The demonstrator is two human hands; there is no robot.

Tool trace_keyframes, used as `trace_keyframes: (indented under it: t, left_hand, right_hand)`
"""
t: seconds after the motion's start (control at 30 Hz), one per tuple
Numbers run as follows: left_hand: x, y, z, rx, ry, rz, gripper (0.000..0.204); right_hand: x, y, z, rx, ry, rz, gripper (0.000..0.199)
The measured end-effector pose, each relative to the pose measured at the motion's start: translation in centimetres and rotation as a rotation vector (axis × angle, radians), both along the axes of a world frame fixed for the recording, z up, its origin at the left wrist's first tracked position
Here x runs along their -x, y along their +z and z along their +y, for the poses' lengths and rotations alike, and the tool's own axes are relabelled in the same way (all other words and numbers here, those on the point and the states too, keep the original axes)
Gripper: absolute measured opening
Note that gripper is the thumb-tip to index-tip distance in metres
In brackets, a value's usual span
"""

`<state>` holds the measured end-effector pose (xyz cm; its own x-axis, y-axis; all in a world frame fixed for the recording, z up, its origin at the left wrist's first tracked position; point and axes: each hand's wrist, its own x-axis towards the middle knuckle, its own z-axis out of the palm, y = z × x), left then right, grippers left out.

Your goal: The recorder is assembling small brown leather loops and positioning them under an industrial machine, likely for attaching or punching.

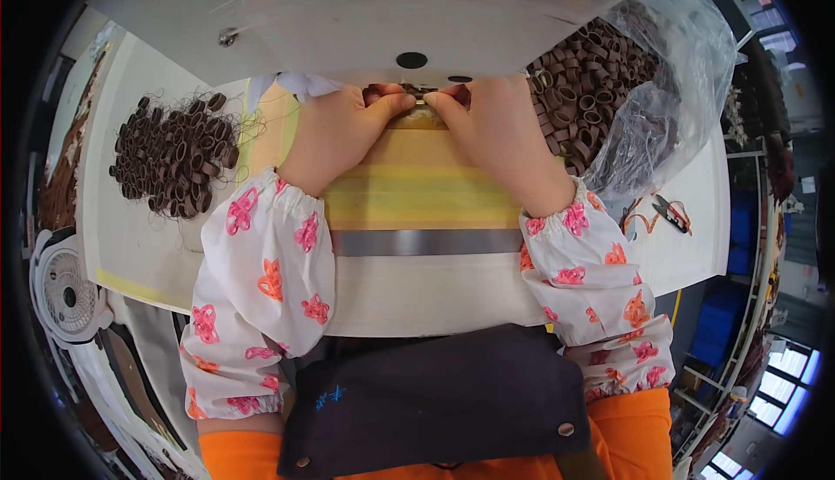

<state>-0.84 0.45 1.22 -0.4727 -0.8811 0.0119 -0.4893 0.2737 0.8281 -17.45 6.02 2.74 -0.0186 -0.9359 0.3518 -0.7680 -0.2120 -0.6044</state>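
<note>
My left hand (383, 113) and my right hand (454, 108) meet at the front of a pale machine head (348, 32), probably a sewing machine. Thumbs and fingertips of both hands are pinched together, close to each other. Between them shows a small dark piece (419, 91), mostly hidden by the fingers and the machine's lower edge. Just below it lies a shiny metal plate (422, 120). To the left is a heap of small brown strap loops (178, 154) with loose threads. Many more brown loops (578, 89) fill a clear plastic bag (696, 71) to the right.
Yellow tape (417, 193) and a grey metal strip (426, 243) cross the pale table (417, 293) before me. Thread snips (670, 213) with orange cord lie at the right, below the bag. A white fan (70, 293) stands beyond the table's left edge.
</note>
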Motion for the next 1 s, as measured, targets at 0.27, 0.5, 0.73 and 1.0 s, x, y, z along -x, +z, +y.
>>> trace_keyframes:
  t: [0.27, 0.5, 0.73, 1.0]
  left_hand:
    - [0.2, -0.6, 0.0, 0.079, 0.019, 0.033, 0.033]
    - [0.2, -0.3, 0.3, 0.026, 0.068, 0.017, 0.032]
    - [0.0, 0.7, 0.5, 0.219, 0.028, -0.112, 0.029]
    - [-1.0, 0.8, 4.4, 0.474, -0.249, -0.015, 0.022]
  right_hand:
    - [0.4, -0.2, 0.1, -0.005, -0.015, -0.020, 0.014]
    - [0.3, -0.6, 0.2, -0.008, -0.046, -0.069, 0.013]
    - [0.5, -1.2, 0.3, 0.024, -0.029, -0.133, 0.016]
    - [-0.2, 0.4, 1.9, -0.301, -0.008, -0.442, 0.023]
